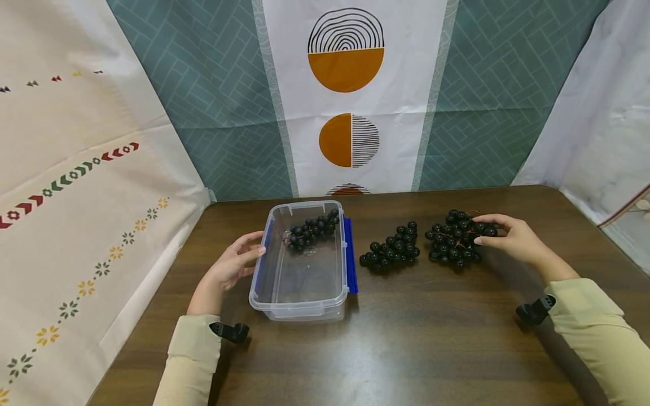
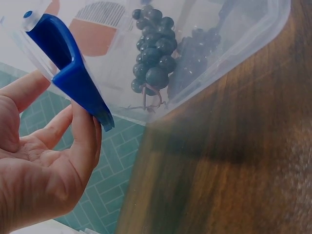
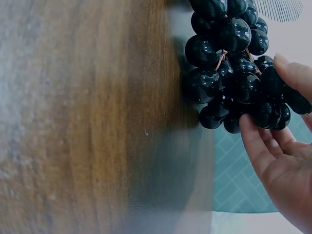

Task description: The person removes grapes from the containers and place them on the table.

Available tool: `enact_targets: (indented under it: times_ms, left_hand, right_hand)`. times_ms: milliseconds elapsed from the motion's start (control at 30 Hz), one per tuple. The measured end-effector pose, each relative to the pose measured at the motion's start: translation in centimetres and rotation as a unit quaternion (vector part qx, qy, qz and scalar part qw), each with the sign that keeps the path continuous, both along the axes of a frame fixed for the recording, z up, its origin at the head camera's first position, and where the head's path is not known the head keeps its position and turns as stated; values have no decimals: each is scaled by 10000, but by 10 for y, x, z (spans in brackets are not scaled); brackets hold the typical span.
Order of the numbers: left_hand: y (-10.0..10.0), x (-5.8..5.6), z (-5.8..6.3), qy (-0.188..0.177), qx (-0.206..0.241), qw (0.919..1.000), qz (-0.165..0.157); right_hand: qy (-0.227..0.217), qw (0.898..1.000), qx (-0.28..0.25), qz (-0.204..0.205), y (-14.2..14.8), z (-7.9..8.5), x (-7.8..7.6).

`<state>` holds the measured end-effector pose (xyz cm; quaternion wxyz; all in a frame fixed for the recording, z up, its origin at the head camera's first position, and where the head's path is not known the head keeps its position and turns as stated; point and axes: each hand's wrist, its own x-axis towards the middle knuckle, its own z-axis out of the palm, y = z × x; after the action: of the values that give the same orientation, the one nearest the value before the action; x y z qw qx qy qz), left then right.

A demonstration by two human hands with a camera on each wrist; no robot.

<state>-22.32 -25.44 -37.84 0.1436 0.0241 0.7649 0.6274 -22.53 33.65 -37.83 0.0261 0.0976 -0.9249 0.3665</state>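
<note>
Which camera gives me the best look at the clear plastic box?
Head view: the box is fully in frame, with a grape bunch inside. The left wrist view shows only part of it, with a blue latch up close; the right wrist view misses it.

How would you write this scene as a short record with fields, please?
Surface: brown table
Box: clear, blue flaps at its sides
Boxed grapes: dark bunch, inside the box
Middle grapes: on the table, right of the box
Right grapes: farther right on the table
Left hand: holds the box's left side
Right hand: pinches the right grapes
</note>
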Motion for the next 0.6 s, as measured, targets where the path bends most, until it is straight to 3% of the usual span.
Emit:
enact_targets:
  times_ms: [600]
  left_hand:
    - [0, 0, 1, -34, 10, 10000, -6]
  right_hand:
    - [68, 9999, -62, 64, 2, -3, 4]
